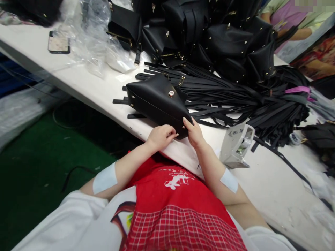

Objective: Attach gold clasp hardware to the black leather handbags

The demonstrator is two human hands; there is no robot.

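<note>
A black leather-look handbag lies on its side at the table's near edge, its base seam toward me and small metal studs at its corners. My right hand grips the bag's near right corner, thumb on the outer face. Close beside that corner, my left hand is closed in a pinch. A tiny gold-coloured stud shows at its fingertips; whether it is fixed to the bag I cannot tell. The bag's underside is hidden.
Behind the bag lie many black straps and a heap of black bags. A white plastic container stands right of my right hand. Clear plastic wrap and a phone are at the left. Another person is across the table.
</note>
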